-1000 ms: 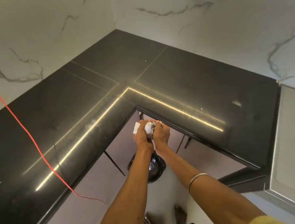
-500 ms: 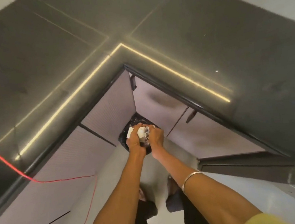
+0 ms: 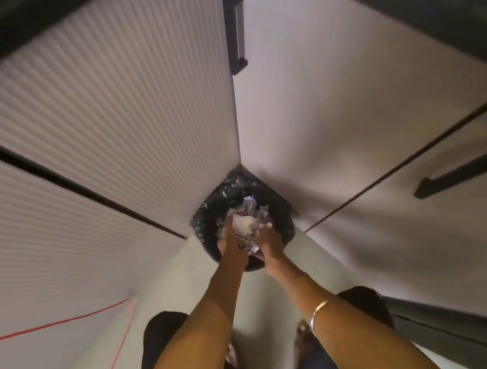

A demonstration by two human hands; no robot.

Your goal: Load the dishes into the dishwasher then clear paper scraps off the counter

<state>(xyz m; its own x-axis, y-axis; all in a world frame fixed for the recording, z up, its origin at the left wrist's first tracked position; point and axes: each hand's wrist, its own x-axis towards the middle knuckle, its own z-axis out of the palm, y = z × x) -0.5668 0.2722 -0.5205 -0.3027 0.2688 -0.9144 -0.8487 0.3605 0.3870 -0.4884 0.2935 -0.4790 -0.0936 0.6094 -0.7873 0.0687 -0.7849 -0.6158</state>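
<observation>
Paper scraps (image 3: 246,224) sit bunched between both hands, directly over the black-lined bin (image 3: 209,220) in the cabinet corner. Left hand (image 3: 231,242) and right hand (image 3: 267,243) cup the wad, fingers look to be loosening; exact grip blurred, cannot tell. Best to release low, inside the rim. Cabinet doors (image 3: 133,121) crowd the far sides; floor (image 3: 169,288) toward the person is open.
</observation>
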